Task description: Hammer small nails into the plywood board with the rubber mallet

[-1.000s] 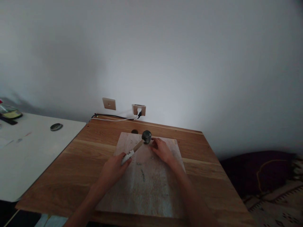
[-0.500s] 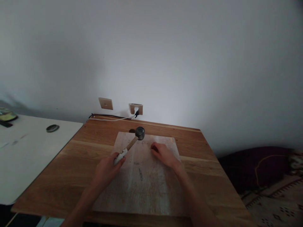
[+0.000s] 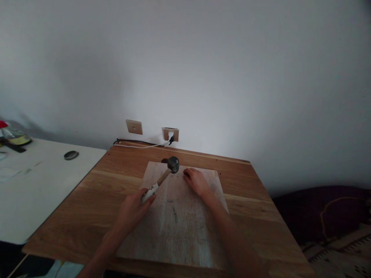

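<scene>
My left hand (image 3: 136, 206) is wrapped round the white-painted part of the handle of a mallet (image 3: 173, 165). Its dark rounded head hangs over the far part of a pale, worn wooden board (image 3: 188, 235), and the bare wood of the handle shows below the head. Close to the right of the head, my right hand (image 3: 197, 181) rests low at the board's far edge with fingers curled together. Whatever is between those fingertips is hidden. Several tiny bits or marks lie near the mallet head, and thin grey marks (image 3: 175, 214) show mid-board.
The board lies on a wooden table (image 3: 95, 208) against a white wall. Behind are a wall socket (image 3: 171, 134) with plugs and cables (image 3: 139, 146). A white table (image 3: 43, 185) adjoins on the left, bearing a dark round lid (image 3: 71, 155) and a bottle (image 3: 17, 138). Purple fabric (image 3: 313, 208) lies right.
My right hand has moved slightly farther up the board, its fingers drawing closer together near the far edge. The mallet stays in my left hand nearly unmoved. The view has shifted a little left.
</scene>
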Motion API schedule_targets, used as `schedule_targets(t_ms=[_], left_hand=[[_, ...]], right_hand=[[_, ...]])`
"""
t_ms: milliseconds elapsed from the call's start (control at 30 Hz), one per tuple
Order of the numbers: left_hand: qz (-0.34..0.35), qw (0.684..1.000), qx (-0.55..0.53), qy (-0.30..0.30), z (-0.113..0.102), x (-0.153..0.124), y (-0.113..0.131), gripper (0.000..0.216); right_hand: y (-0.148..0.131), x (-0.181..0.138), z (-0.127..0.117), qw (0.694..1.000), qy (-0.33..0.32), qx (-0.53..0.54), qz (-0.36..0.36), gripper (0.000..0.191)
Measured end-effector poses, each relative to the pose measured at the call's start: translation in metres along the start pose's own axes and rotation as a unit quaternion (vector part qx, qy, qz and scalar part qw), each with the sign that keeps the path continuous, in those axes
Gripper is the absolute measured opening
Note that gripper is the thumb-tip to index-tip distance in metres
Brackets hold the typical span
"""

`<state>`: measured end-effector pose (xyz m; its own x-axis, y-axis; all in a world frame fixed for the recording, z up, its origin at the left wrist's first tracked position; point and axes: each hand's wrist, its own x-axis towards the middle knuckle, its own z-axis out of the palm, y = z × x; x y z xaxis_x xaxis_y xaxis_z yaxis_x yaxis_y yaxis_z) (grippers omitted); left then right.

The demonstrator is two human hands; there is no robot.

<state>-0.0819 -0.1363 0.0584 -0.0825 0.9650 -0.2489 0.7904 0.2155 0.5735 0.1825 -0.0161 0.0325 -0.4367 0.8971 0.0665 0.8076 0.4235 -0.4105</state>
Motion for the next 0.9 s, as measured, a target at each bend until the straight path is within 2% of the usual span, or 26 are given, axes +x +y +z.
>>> schedule_targets(t_ms=[267, 467, 600, 733, 900], left_hand=[[0.039, 0.999, 0.03, -0.021, 0.008, 0.007, 0.023, 0.037], [0.062, 0.991, 0.114, -0.035, 0.014, 0.011, 0.035, 0.036], [0.056, 0.992, 0.11, -0.032, 0.015, 0.011, 0.031, 0.036], [0.026, 0.997, 0.066, -0.017, 0.014, 0.009, 0.021, 0.037], [0.011, 1.0, 0.01, 0.027, 0.004, 0.006, 0.007, 0.039]], right_hand=[[0.006, -0.003, 0.005, 0.999, 0.019, 0.028, 0.027, 0.008], [0.022, -0.027, 0.002, 0.996, 0.051, 0.063, 0.044, 0.024], [0.023, -0.04, -0.001, 0.992, 0.082, 0.083, 0.046, 0.022], [0.014, -0.029, 0.003, 0.987, 0.11, 0.104, 0.052, 0.018], [-0.002, 0.002, 0.015, 0.991, 0.085, 0.098, 0.016, 0.022]])
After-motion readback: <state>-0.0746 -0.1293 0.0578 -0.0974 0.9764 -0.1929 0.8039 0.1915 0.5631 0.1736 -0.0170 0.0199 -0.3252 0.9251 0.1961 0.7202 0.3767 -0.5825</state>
